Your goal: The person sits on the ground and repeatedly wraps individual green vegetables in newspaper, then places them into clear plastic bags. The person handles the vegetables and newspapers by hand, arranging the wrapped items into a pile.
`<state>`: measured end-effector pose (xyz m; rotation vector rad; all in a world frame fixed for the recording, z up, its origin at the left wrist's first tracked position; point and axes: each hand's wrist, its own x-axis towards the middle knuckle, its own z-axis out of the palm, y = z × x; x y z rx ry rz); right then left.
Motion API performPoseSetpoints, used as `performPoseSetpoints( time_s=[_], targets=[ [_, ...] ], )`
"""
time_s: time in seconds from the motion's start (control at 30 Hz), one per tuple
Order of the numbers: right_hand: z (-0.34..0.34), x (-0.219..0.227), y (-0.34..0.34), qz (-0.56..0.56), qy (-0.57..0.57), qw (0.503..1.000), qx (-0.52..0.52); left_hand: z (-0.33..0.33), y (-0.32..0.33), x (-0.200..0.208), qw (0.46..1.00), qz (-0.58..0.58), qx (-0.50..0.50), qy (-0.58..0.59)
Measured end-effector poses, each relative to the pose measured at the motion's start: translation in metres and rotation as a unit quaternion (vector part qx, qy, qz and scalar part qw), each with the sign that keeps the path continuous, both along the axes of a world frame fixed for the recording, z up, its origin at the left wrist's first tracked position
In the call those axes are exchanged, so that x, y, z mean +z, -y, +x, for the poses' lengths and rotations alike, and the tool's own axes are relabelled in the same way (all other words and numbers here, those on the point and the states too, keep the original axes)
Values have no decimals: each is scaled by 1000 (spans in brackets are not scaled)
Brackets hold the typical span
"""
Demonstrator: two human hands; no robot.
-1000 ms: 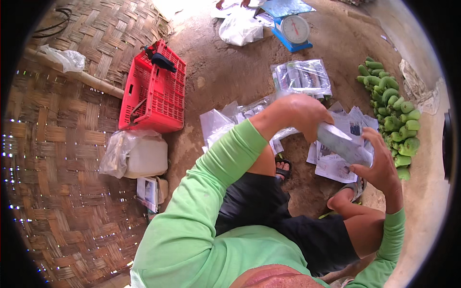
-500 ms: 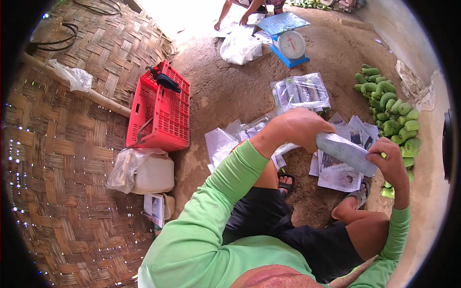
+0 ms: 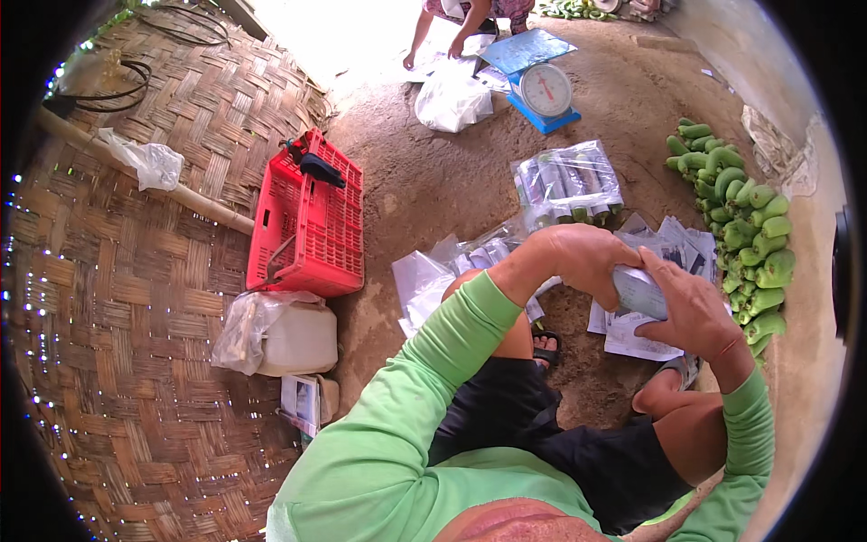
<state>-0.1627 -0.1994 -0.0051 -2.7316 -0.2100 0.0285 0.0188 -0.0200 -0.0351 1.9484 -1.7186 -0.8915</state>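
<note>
In the head view, the left hand [image 3: 591,262] is gripping the far-left end of a paper roll [image 3: 641,294], its fingers curling over the top. The right hand [image 3: 691,307] is closing around the other end, thumb lying underneath and fingers reaching across toward the left hand. Both hands are holding the roll in the air, above a spread of printed paper sheets [image 3: 632,341] lying on the dirt floor between the feet and the wall. Whether anything is sitting inside the roll cannot be told.

Just ahead of the hands, a clear plastic pack [image 3: 569,185] is lying on the floor, holding a row of paper-wrapped pieces with green ends showing. More plastic and wrapped pieces [image 3: 479,255] are lying to its left, partly hidden behind the left arm. To the right, a long heap of green vegetables [image 3: 741,226] is resting along the wall.

Farther ahead, a blue scale [image 3: 545,90] with a round dial is standing beside a white plastic bag [image 3: 453,101]. Behind the bag, another person [image 3: 479,14] is reaching down over some papers. On the left, a red crate [image 3: 312,217] is standing near a woven wall [image 3: 135,298], and a whitish container [image 3: 302,341] is sitting just nearer, beside a crumpled clear bag [image 3: 239,339].
</note>
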Motion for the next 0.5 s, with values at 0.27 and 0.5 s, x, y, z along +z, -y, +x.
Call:
performPoseSetpoints(
  time_s=[0.27,0.5],
  targets=[
    [-10,0,1,-146,48,988,-8,26,-5,-10,994,24,3,-108],
    [-12,-7,5,33,-88,994,-59,-8,12,-13,985,-34,-37,168]
  ],
)
